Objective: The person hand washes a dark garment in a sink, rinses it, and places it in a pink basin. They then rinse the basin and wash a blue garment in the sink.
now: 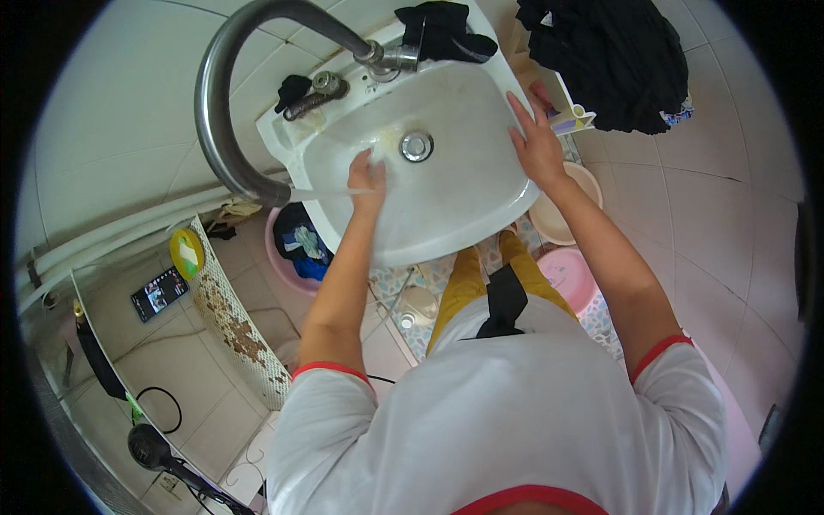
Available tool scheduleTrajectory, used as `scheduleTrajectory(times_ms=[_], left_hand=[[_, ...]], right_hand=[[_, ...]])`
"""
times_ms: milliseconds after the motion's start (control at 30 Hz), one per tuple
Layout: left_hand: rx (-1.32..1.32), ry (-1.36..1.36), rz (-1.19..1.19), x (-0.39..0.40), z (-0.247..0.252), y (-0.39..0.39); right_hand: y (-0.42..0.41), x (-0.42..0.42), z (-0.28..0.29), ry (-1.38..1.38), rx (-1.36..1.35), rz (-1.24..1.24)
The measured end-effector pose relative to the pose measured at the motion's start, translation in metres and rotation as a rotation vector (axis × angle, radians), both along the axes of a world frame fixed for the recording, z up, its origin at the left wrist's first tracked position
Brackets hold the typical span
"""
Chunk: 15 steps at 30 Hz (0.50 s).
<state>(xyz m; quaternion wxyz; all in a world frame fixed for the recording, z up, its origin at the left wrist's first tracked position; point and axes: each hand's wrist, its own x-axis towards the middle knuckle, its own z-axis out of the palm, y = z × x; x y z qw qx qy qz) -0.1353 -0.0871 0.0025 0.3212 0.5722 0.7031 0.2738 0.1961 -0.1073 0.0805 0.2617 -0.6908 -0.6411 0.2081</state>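
Water runs from the tall curved metal faucet (222, 103) onto my left hand (368, 183), which is inside the white ceramic washbasin (470, 199), fingers apart and nothing in them. My right hand (535, 145) rests with spread fingers on the basin's right rim. Between the hands, the round metal drain plug (416, 147) sits at the bottom of the bowl. A wet-looking black cloth (444, 29) lies on the back rim by the faucet's base. On the back left corner, a smaller black cloth (293, 91) lies beside a second, short tap (318, 96).
A heap of black clothes (608, 58) is at the upper right. Below the basin are a pink tub with clothes (273, 248), a cream basin (582, 193) and a pink basin (573, 277). A rusted metal shelf (238, 322) at left is near a phone (159, 294) and a hair dryer (149, 446).
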Motion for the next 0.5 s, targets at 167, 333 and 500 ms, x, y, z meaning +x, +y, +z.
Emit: scheduleTrajectory(times_ms=[167,333,500], left_hand=[[-0.369,-1.645,0.841,0.038,0.045,0.006],[-0.293,-1.75,0.89,0.029,0.093,0.006],[-0.487,-1.467,0.507,0.058,0.114,0.058]], right_hand=[[-0.001,0.002,-0.002,-0.027,0.066,-0.02],[-0.002,0.005,-0.005,0.0,-0.002,-0.067],[-0.001,0.005,-0.013,-0.021,0.058,-0.043]])
